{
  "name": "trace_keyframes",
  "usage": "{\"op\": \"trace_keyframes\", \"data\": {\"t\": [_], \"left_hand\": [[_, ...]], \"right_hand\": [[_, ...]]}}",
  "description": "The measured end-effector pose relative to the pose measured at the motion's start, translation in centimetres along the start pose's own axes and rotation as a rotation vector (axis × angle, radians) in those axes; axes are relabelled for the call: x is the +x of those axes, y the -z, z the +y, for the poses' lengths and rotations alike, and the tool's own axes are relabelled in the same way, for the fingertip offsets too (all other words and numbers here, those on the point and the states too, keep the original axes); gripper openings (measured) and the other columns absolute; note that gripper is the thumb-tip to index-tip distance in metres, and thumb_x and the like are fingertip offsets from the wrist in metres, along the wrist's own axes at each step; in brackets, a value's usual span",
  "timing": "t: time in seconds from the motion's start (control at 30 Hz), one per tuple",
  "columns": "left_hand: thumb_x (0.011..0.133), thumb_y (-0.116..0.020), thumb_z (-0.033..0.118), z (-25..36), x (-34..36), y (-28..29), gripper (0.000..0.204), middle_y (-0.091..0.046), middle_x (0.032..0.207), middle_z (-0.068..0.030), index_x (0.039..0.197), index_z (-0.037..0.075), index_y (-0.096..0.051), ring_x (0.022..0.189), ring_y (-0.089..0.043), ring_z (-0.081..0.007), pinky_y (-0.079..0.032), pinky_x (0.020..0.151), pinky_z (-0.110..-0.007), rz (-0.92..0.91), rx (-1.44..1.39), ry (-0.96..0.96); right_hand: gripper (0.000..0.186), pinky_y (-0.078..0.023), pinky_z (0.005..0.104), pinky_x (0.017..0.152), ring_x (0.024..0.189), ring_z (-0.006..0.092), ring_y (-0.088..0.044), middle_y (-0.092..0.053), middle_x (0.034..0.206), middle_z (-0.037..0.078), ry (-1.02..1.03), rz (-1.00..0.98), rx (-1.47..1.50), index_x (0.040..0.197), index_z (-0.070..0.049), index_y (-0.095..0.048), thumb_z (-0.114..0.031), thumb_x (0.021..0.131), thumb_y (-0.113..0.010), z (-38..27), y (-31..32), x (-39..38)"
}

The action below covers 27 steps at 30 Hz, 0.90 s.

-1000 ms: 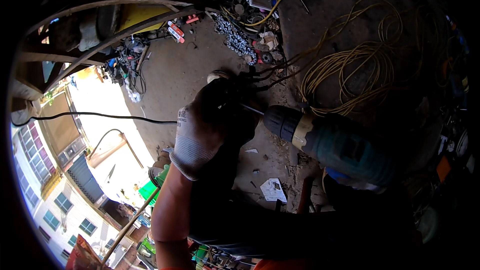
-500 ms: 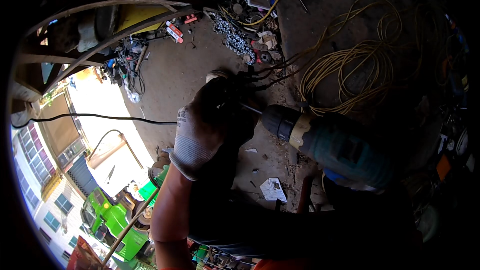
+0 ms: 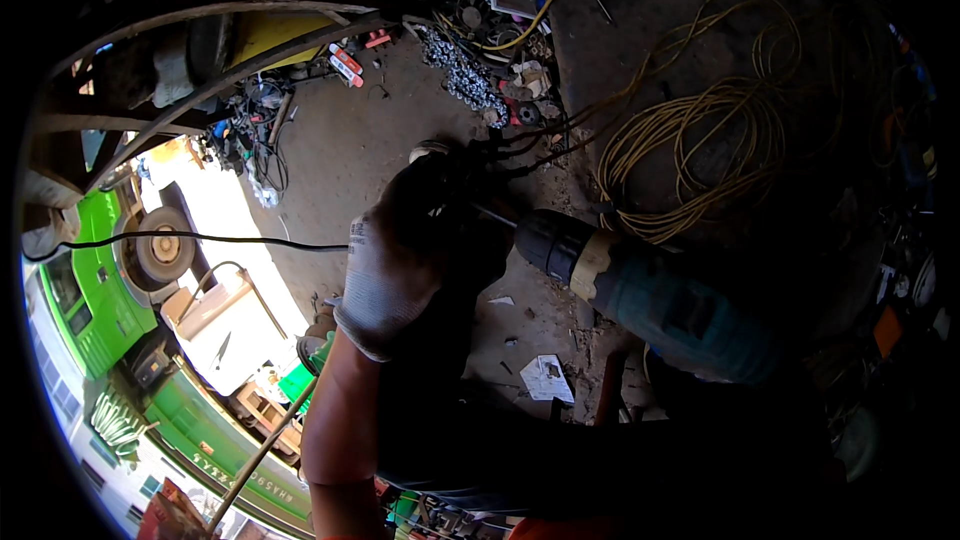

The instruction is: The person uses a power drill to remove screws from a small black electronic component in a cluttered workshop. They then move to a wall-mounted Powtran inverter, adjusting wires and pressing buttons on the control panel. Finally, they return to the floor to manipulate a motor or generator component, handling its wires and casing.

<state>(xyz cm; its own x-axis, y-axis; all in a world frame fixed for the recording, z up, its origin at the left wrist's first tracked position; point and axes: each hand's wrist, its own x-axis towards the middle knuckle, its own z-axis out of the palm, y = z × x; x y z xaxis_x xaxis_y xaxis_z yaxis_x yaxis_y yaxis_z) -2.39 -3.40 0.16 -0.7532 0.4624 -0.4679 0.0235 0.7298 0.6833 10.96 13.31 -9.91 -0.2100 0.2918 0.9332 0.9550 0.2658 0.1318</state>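
My left hand (image 3: 390, 265), in a pale knit glove with a dark palm, is closed around a dark part (image 3: 445, 195) whose shape is lost in shadow. Dark leads run from that part toward the right. A teal-and-black power drill (image 3: 640, 290) comes in from the right, its chuck toward my left hand. The thin bit (image 3: 495, 214) reaches the dark part; its contact point cannot be made out. Deep shadow covers the drill's grip and my right hand, which holds it up there.
Coiled yellow cable (image 3: 700, 155) lies on the floor to the right. A metal chain (image 3: 465, 75) and scrap sit ahead. A black cord (image 3: 200, 236) crosses at left. Paper (image 3: 546, 378) lies near my legs. Outside at left is a green truck (image 3: 95, 285).
The drill has shifted slightly left, its bit still at the dark part. My left hand has barely moved. Outside, the green truck has moved, and its wheel and side now show.
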Motion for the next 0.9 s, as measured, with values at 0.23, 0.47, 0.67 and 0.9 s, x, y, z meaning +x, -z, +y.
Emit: {"op": "trace_keyframes", "data": {"t": [0.23,0.47,0.67,0.9], "left_hand": [[0.089,-0.058,-0.002,0.7,-0.6,0.7,0.045,-0.067,0.11,-0.0197,0.132,-0.009,-0.048,0.094,-0.066,-0.0201,-0.053,0.078,-0.03,-0.055,0.003,0.007],[0.096,-0.05,0.005,0.1,-0.5,0.2,0.037,-0.068,0.099,-0.0155,0.13,-0.009,-0.051,0.067,-0.064,-0.0109,-0.051,0.058,-0.025,0.055,0.199,-0.253],[0.097,-0.045,0.007,1.2,-0.1,0.9,0.036,-0.068,0.1,-0.0164,0.128,-0.008,-0.053,0.068,-0.063,-0.0121,-0.049,0.059,-0.025,-0.001,0.049,-0.008],[0.092,-0.049,0.002,0.6,-0.3,0.4,0.034,-0.068,0.104,-0.0209,0.124,-0.008,-0.055,0.08,-0.065,-0.0233,-0.051,0.072,-0.032,0.005,0.022,0.007]], "right_hand": [[0.033,-0.045,0.0496,0.1,0.109,0.0315,-0.06,-0.062,0.119,0.015,0.026,-0.006,0.062,0.122,-0.002,-0.055,-0.027,0.1,-0.05,0.9,0.0,-0.5],[0.035,-0.044,0.0508,0.101,0.111,0.0322,-0.059,-0.061,0.12,0.016,0.062,-0.031,0.096,0.124,-0.002,-0.054,-0.028,0.1,-0.049,1.8,0.1,-1.1],[0.037,-0.043,0.0519,0.102,0.112,0.0327,-0.059,-0.06,0.122,0.016,0.104,-0.032,0.116,0.125,-0.002,-0.052,-0.029,0.1,-0.049,2.7,0.1,-0.7],[0.039,-0.042,0.0531,0.104,0.113,0.0333,-0.058,-0.059,0.123,0.017,0.116,-0.026,0.113,0.127,-0.002,-0.051,-0.031,0.1,-0.049,3.0,-0.1,-1.4]]}}
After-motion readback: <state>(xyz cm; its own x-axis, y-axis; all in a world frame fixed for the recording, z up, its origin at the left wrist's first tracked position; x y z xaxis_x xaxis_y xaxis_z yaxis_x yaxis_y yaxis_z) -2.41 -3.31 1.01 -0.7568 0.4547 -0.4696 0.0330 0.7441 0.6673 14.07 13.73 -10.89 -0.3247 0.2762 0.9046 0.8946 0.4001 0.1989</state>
